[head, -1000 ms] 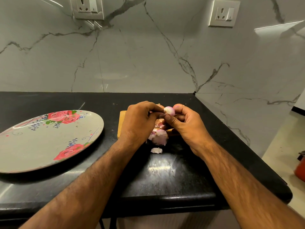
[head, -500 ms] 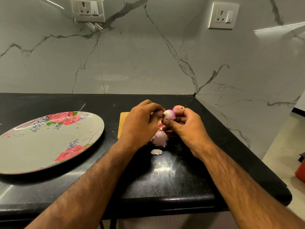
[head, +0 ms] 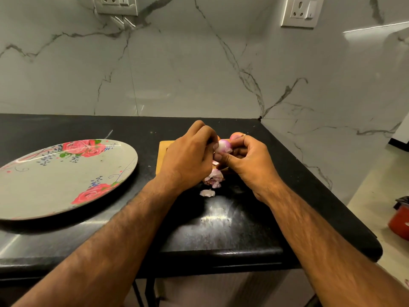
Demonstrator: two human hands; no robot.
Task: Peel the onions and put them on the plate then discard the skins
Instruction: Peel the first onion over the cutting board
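A small, partly peeled pinkish-white onion (head: 224, 146) sits between both hands above a wooden cutting board (head: 163, 155). My left hand (head: 188, 158) pinches at its left side with curled fingers. My right hand (head: 250, 160) grips it from the right and below. A second, unpeeled reddish onion (head: 235, 136) lies just behind my right hand. A pile of pink onion skins (head: 213, 177) lies below the hands, with one loose skin piece (head: 207, 193) nearer on the black counter. The floral plate (head: 44, 187) stands to the left with nothing on it.
The black counter (head: 221, 229) ends at its front edge near me and at a right edge by the floor. A marble wall with two sockets (head: 297, 12) stands behind. A red object (head: 399, 222) sits on the floor at far right.
Both hands stay on the onion and keep working its skin with small finger shifts. The camera has tilted slightly, so the scene sits a little lower in view.
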